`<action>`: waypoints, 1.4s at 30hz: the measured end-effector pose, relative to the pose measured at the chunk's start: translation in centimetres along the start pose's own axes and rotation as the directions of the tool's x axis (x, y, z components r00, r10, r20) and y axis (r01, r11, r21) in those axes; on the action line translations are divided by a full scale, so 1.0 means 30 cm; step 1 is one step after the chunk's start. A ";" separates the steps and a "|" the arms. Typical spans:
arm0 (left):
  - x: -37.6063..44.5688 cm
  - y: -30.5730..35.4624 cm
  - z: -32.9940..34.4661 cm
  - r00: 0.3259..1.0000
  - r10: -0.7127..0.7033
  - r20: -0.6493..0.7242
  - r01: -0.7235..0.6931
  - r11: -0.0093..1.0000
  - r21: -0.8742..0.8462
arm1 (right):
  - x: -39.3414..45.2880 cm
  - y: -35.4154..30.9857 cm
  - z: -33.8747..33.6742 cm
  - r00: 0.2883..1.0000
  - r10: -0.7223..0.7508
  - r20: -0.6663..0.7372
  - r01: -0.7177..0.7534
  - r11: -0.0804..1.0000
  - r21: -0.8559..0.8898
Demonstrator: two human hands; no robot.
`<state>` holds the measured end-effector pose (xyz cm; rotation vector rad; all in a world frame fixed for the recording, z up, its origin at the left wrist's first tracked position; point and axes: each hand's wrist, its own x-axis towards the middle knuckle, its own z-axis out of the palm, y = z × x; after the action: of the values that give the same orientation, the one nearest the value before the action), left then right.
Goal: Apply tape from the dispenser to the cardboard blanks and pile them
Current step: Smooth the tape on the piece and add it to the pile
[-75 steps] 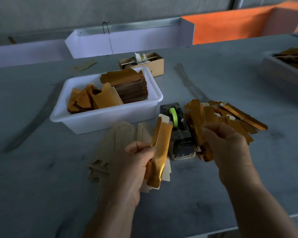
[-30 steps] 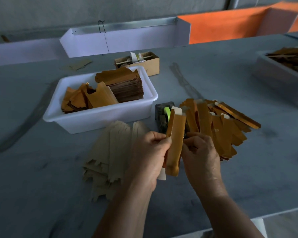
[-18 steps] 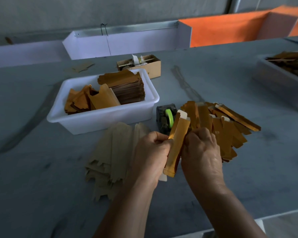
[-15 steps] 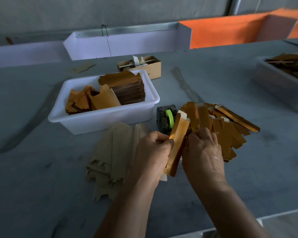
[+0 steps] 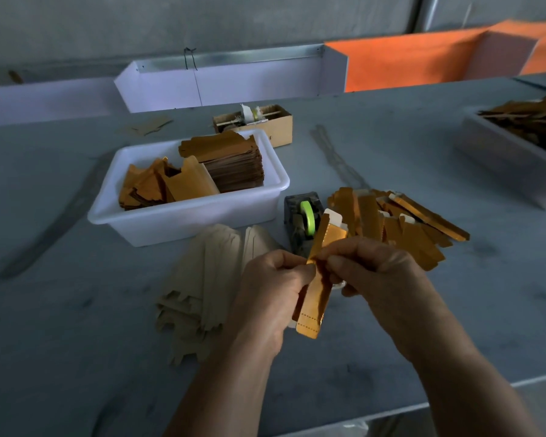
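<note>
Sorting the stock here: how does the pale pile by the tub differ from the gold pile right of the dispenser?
The pale pile is dull beige and fanned flat; the gold pile is shiny orange-gold and jumbled, some pieces with white tabs. Both are long cardboard strips lying on the table.

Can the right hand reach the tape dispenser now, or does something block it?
Probably not at once: the right hand and left hand both pinch the gold blank, which sits between them and the tape dispenser just behind.

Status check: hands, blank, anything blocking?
Left hand and right hand both pinch the folded gold cardboard blank. Green-roll tape dispenser behind. Nothing blocking.
</note>
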<state>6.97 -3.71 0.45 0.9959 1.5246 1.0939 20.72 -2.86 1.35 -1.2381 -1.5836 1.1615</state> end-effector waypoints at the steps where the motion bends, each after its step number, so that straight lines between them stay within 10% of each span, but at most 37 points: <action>1: -0.004 0.003 -0.002 1.000 0.006 0.001 -0.006 1.000 -0.003 | 0.001 0.000 0.003 1.000 -0.011 -0.001 0.011 1.000 -0.015; 28: -0.025 -0.017 -0.015 0.997 -0.006 0.080 0.011 0.997 -0.074 | 0.008 -0.007 0.037 0.995 0.021 -0.095 -0.054 0.933 -0.355; 36: -0.041 -0.029 0.002 0.973 0.214 -0.090 -0.201 0.971 0.132 | 0.020 -0.035 0.042 0.994 0.043 -0.098 -0.081 0.904 -0.420; 42: -0.077 -0.033 0.030 0.826 0.536 -0.172 -0.429 0.797 0.425 | 0.020 -0.056 0.049 0.987 -0.003 -0.163 -0.087 0.835 -0.543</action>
<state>8.21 -6.03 -0.04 1.6211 1.8035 1.3838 18.79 -2.73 2.60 -1.6922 -1.8405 0.6147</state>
